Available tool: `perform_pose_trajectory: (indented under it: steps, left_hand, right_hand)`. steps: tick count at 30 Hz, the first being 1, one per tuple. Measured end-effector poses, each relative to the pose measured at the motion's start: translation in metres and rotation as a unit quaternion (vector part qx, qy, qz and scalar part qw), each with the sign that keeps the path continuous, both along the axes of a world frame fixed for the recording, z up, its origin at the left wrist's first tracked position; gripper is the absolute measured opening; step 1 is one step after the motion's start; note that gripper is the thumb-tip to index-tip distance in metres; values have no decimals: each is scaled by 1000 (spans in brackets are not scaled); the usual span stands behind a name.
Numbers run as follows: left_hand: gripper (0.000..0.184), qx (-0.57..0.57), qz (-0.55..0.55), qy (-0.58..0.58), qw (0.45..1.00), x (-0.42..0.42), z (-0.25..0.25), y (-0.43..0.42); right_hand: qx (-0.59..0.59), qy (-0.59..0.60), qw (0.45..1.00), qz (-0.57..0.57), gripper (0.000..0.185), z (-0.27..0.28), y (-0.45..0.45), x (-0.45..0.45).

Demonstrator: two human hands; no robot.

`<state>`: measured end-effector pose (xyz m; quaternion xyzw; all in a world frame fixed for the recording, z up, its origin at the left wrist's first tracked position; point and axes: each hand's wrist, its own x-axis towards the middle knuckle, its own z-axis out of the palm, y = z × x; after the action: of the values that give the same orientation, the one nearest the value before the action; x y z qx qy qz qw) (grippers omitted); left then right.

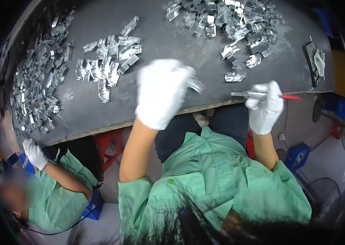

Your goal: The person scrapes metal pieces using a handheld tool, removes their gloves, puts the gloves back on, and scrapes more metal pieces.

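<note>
My left hand (160,94), in a white glove and slightly blurred, is closed on a small shiny metal piece (197,85) above the front of the dark table (156,24). To its right, past the table's front edge, my white-gloved right hand (266,108) is closed round a thin tool with a red end (290,97). The tool's metallic end points left. A single bent metal part (235,76) lies on the table near the tool. Left of my left hand is a loose group of similar metal parts (106,65).
A large heap of metal parts (38,85) covers the table's left side, another heap (242,24) the back right. A flat strip with white material (318,63) lies at the right edge. At the lower left, a co-worker's gloved hand (36,154) is by the table edge.
</note>
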<state>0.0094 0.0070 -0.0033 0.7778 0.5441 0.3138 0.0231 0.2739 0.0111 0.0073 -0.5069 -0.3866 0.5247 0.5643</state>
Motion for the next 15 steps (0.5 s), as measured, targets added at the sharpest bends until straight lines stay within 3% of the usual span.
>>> perform_pose_trajectory:
  steps: [1,2,3,5,6,7,9,12,13,15]
  left_hand:
    - [26,24,108,42,993,-8,8,1]
    - [14,-2,207,-27,978,-16,17,1]
    - [8,76,286,19,955,-17,27,3]
    - [12,17,253,92,963,7,45,0]
    - [22,22,216,107,970,30,42,-3]
    - [42,7,173,69,982,52,33,-4]
    - [49,-81,95,8,992,87,29,5]
    - [39,-68,48,-10,996,108,9,15]
    - [37,-61,43,-11,997,109,6,16]
    - [36,-61,37,-4,997,103,6,11]
  right_hand:
    - [46,15,999,5,37,-2,2,17]
    - [34,-3,997,-71,37,3,6,16]
    - [37,-43,995,-78,38,-1,9,26]
    - [13,-30,997,-69,39,-10,20,35]
    - [7,-22,997,-70,39,-10,22,37]
    - [0,-14,997,-69,38,-9,22,35]
    - [-21,-27,998,-52,37,-10,19,33]
    - [-35,-73,997,-7,37,-8,13,29]
    - [-36,-6,999,-1,30,-5,11,27]
    - [96,-75,988,99,16,-1,21,16]
